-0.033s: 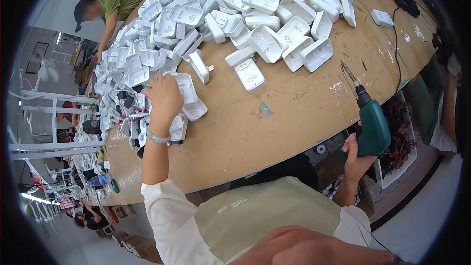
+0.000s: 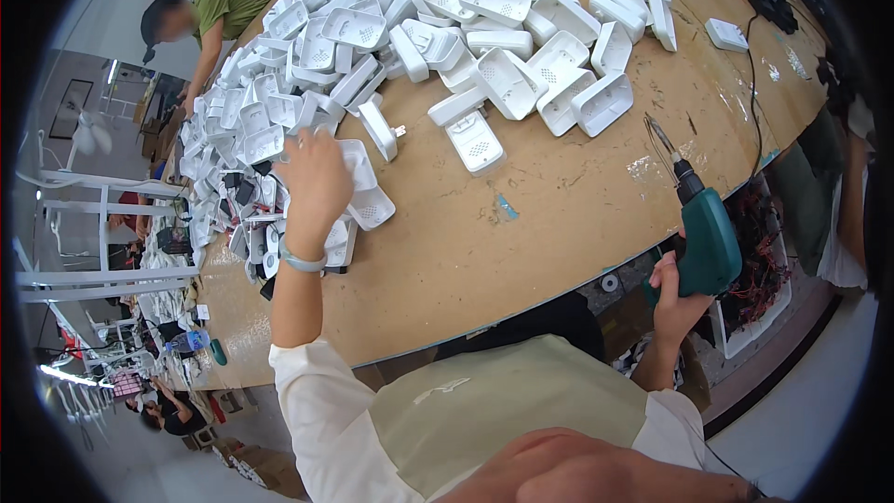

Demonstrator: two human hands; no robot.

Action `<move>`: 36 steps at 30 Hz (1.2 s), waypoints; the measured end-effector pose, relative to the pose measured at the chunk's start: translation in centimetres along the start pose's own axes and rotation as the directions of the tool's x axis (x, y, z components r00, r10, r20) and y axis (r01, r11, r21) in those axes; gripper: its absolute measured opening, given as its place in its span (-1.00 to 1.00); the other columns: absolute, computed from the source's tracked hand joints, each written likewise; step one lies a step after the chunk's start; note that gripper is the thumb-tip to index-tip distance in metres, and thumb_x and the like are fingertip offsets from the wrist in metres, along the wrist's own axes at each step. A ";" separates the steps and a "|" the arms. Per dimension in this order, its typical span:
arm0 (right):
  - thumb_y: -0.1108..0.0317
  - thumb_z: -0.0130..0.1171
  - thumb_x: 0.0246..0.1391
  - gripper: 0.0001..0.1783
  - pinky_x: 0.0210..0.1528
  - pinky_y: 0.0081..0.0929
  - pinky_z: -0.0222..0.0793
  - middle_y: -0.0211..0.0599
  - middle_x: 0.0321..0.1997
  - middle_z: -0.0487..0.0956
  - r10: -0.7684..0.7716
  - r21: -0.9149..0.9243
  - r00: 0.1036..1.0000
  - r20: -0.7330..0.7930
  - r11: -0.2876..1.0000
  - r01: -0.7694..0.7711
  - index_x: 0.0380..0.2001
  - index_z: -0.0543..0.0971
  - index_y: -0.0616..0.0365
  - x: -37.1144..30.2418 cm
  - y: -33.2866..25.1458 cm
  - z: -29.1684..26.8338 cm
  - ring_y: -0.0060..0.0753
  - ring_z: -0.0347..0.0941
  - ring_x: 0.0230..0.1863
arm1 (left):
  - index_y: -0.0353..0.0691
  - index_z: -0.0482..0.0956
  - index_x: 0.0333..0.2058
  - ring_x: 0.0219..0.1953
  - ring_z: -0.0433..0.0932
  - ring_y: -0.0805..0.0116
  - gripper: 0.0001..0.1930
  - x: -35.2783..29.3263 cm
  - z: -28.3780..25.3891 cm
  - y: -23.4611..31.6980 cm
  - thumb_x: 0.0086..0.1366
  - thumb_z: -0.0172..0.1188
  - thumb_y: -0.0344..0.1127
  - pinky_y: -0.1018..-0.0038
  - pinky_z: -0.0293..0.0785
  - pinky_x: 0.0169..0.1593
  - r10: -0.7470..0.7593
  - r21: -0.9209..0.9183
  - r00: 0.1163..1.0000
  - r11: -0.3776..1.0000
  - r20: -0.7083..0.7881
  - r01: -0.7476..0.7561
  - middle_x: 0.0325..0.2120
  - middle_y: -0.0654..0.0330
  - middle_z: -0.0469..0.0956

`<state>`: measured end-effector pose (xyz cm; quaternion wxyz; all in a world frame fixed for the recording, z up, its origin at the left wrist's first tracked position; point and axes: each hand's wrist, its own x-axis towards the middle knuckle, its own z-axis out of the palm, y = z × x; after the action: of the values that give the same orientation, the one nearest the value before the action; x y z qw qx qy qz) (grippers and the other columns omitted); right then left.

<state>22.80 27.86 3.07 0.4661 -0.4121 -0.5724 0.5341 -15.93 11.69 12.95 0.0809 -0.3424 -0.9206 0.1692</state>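
Note:
My right hand [image 2: 678, 303] is closed round the handle of a green soldering gun [image 2: 712, 247]. Its thin metal tip points up and away over the table's near right edge. At the left, my left hand [image 2: 318, 184] reaches over the near end of a big pile of white plastic housings [image 2: 354, 28], its fingers apart and pointing away from me. Just right of it, partly behind the hand, are some shallow white housings [image 2: 372, 208]. Small black parts [image 2: 245, 193] lie among the pile left of my fingers. Whether my fingertips touch anything is hidden.
The brown table [image 2: 447, 251] has a few housings, one of them a single shell [image 2: 475, 144], nearer its middle. A black cable [image 2: 751, 84] runs along the right side. Below the right edge stands a white bin [image 2: 754, 317] of reddish wires. Another person [image 2: 219, 14] leans in at far left.
My left hand has shifted slightly to the right and away from me over the pile. The right hand and soldering gun stay in place.

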 end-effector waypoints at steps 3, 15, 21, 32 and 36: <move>0.65 0.04 0.18 -0.59 -0.53 -0.62 0.26 -0.31 -0.44 0.52 -0.028 0.003 1.000 -0.005 1.000 0.028 0.12 0.42 0.39 0.0 -0.1 0.3 -0.64 0.31 -0.60 | -0.31 0.45 0.06 0.10 0.46 -0.15 -0.52 4.7 -1.0 3.9 0.10 0.17 -0.52 0.02 0.45 0.09 0.184 -0.252 0.926 0.928 -0.331 -0.275 0.05 -0.12 0.48; 0.64 0.05 0.19 -0.59 -0.51 -0.62 0.26 -0.32 -0.44 0.51 0.011 0.024 0.999 -0.040 1.000 -0.010 0.12 0.41 0.40 -1.1 -0.3 -0.9 -0.65 0.31 -0.59 | -0.10 0.45 0.00 0.19 0.36 0.05 -0.42 10.7 2.3 2.1 -0.09 0.22 -0.61 0.12 0.33 0.16 0.533 -0.029 0.742 0.804 -0.407 -0.593 0.10 0.06 0.38; 0.64 0.12 0.15 -0.62 -0.50 -0.67 0.32 -0.35 -0.43 0.56 0.020 0.050 1.000 0.020 0.999 -0.021 0.06 0.47 0.37 -0.6 0.0 -0.4 -0.66 0.39 -0.55 | -0.17 0.44 -0.01 0.03 0.44 -0.10 -0.45 2.9 3.3 -1.3 -0.05 0.20 -0.64 0.04 0.33 0.10 0.242 -0.009 0.926 0.967 -0.289 -0.255 0.08 -0.09 0.38; 0.68 0.03 0.18 -0.59 -0.50 -0.62 0.30 -0.32 -0.43 0.50 0.002 0.029 0.998 0.059 1.000 -0.004 0.12 0.43 0.41 -0.8 0.5 -0.6 -0.63 0.32 -0.57 | -0.32 0.57 -0.22 0.02 0.50 -0.05 -0.54 -0.5 5.6 -8.5 -0.16 0.46 -0.33 -0.03 0.54 -0.08 0.095 -0.062 0.994 0.994 0.054 -0.091 0.03 0.07 0.46; 0.67 0.04 0.19 -0.61 -0.51 -0.61 0.28 -0.31 -0.43 0.50 -0.010 0.063 1.000 0.015 0.998 0.009 0.10 0.43 0.40 -1.1 -0.4 -0.9 -0.62 0.31 -0.58 | -0.25 0.57 -0.21 -0.02 0.50 -0.20 -0.53 -1.3 6.0 -11.5 -0.20 0.42 -0.32 -0.08 0.51 -0.07 0.018 -0.181 0.993 0.984 0.120 0.004 -0.07 -0.01 0.51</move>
<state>23.93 26.97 3.32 0.4768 -0.3904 -0.5608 0.5529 -23.49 1.15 11.58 -0.0069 -0.3406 -0.9342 0.1057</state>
